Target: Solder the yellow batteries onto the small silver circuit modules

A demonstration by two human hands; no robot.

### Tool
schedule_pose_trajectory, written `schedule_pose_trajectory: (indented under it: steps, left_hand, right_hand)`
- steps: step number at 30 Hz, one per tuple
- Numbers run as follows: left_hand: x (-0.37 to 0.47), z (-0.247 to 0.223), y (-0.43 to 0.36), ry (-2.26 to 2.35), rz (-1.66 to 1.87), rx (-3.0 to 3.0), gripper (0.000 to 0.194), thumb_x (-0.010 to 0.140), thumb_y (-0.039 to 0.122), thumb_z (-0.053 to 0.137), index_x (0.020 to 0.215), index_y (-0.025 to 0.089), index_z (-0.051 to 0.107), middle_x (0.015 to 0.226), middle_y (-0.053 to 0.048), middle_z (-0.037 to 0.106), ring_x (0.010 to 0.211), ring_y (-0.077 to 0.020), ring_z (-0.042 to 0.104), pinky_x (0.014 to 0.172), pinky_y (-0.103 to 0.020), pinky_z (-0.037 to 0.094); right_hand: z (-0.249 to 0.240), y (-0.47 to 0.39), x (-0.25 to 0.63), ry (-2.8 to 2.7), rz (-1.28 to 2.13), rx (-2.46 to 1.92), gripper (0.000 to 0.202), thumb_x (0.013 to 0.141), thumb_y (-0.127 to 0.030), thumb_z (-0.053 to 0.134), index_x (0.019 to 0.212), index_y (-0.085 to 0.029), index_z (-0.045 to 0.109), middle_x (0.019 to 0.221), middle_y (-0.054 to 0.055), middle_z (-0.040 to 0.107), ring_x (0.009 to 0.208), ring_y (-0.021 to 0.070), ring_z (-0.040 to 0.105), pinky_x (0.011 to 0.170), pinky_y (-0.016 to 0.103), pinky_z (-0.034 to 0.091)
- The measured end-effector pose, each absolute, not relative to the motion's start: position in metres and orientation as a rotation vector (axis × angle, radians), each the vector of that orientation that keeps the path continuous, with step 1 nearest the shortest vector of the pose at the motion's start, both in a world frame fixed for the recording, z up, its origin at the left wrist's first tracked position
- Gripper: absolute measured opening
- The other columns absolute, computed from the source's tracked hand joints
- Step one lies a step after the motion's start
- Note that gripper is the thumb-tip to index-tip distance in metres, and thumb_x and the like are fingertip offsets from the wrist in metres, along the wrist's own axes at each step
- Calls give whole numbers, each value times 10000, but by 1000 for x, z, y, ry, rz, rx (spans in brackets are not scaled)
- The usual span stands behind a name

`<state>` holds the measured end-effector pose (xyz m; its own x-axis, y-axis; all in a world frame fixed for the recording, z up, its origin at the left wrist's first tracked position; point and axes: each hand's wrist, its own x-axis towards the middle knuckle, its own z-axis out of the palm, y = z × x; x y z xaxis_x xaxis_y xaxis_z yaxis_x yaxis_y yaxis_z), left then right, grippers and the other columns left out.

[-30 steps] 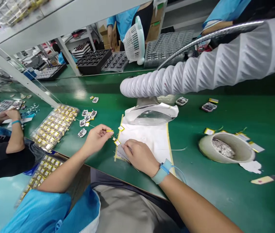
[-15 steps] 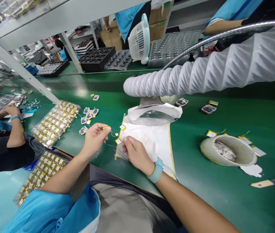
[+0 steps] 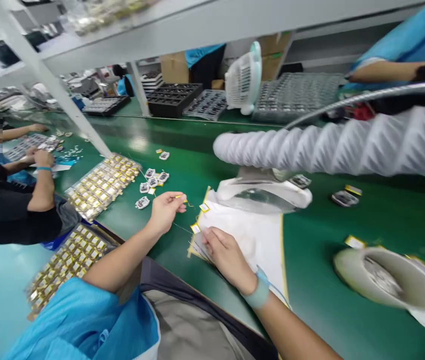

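Note:
My left hand is closed in a pinch on a small yellow-edged battery, from which a thin wire sticks out to the right. My right hand has its thumb and forefinger pressed together over the edge of a white sheet; what it holds, if anything, I cannot make out. Beside its fingertips lies a small white-and-yellow battery, and just above that another battery. A thin line runs between my hands, below the batteries. A wristband with a blue cord is on my right wrist.
A ribbed hose with a clear hood overhangs the sheet. Small white devices lie to the left, near trays of batteries. A cut-open container stands at right. A co-worker's arm is at far left.
The view has swung, so the bench appears shifted to the right and the container is nearer the frame's edge. Both hands keep much the same pinches over the sheet's left side.

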<state>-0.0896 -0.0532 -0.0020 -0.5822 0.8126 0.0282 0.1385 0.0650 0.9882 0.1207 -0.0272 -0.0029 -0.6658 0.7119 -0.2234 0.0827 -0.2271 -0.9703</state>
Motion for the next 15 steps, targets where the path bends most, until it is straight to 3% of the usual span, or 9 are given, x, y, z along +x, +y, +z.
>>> schedule_pose_trajectory:
  steps: [4,7,10,12,15]
  left_hand:
    - [-131,-1,-59,2042,1549,1187,384,803,490,993,1053,232,859,1080,-92,829,961,-224,772,946,-418,661]
    - [-190,12,-75,2458,1303,1336,171,976,388,855,1064,242,842,1225,-96,812,1220,-244,743,1171,-445,590]
    - [-277,36,-82,2753,1163,1169,193,1111,307,659,1098,178,803,1255,-147,783,1310,-276,707,1252,-519,536]
    - [-339,53,-76,2866,1048,1029,235,1112,350,689,1221,159,771,1351,-152,752,1344,-293,692,1223,-551,564]
    - [-416,72,-54,2896,849,875,435,1080,451,761,1406,170,701,1440,-130,712,1276,-283,727,1095,-516,653]
  right_hand:
    - [-3,-29,133,-1541,2033,-957,733,882,-977,639,814,-247,613,598,-72,422,497,112,329,479,294,255]
    - [-5,-25,141,-1312,2219,-1036,687,834,-900,784,783,-249,571,607,-85,390,503,89,279,473,278,229]
    - [-8,-20,147,-1173,2300,-1054,615,906,-759,790,735,-265,465,642,-83,358,529,89,224,467,279,243]
    - [-12,-16,149,-1100,2303,-1092,602,927,-696,773,717,-275,398,665,-79,331,548,97,205,466,281,261]
    - [-17,-10,147,-998,2285,-1209,676,861,-716,812,692,-287,316,666,-85,270,563,97,178,465,277,260]
